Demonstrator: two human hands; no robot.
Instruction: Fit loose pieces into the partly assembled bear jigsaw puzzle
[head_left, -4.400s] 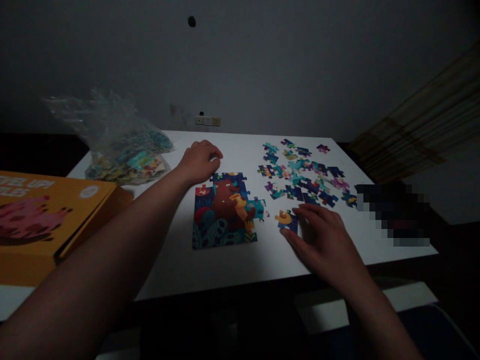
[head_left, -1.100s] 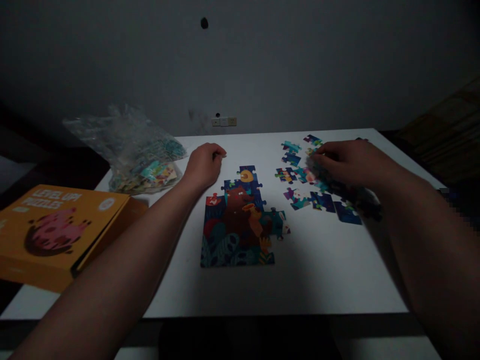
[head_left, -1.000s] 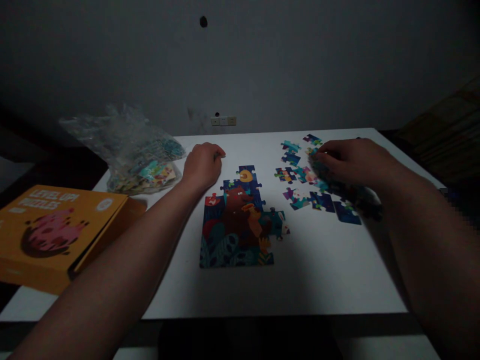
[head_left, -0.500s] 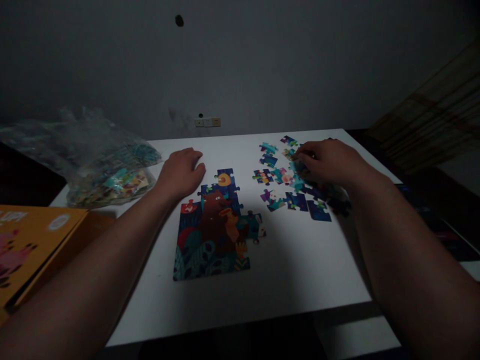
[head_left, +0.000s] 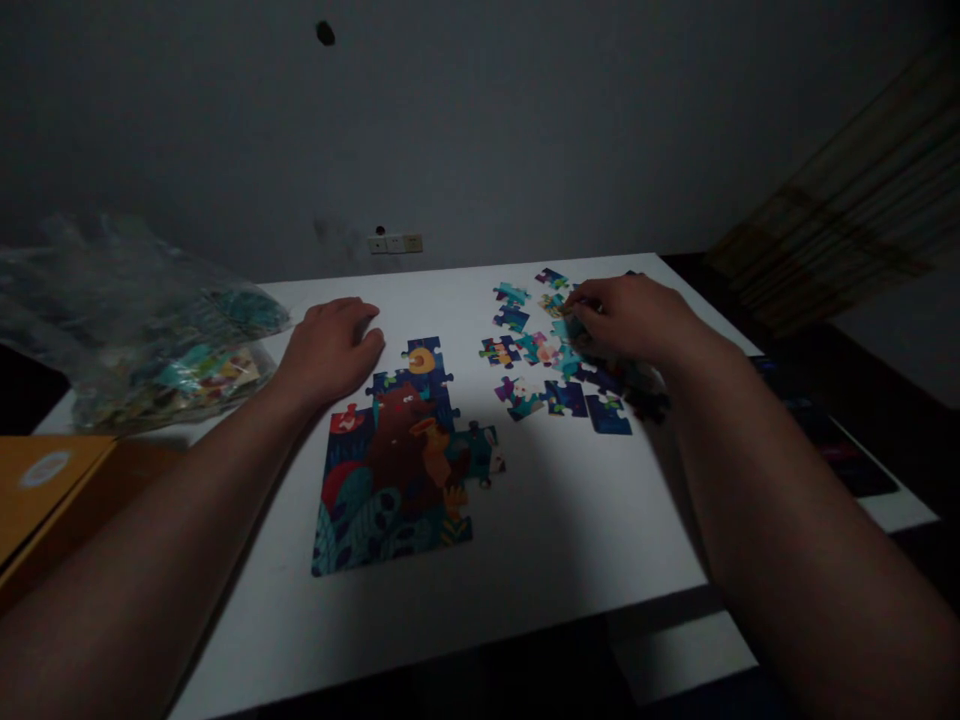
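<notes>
White table (head_left: 570,530) bears the puzzle (head_left: 405,440), left of the loose pieces (head_left: 565,398). Just beside it, the left hand (head_left: 334,345) rests, thumb and fingers apart, holding nothing; over the pieces, the right hand (head_left: 626,315) has its fingertips close together, any hold impossible to tell.

No full word readable from where I stand.

On the lid of the orange box (head_left: 97,488) at the far left sits a pale rounded label (head_left: 45,469); it may carry print, but the light is too dim for me to tell. About a second ago that same lid showed LEVEL UP! in pale capitals, with PUZZLES on the line below and a smaller mark beneath that I couldn't make out. Now only the label's corner of the lid is in sight, the lettering beyond view.
</notes>
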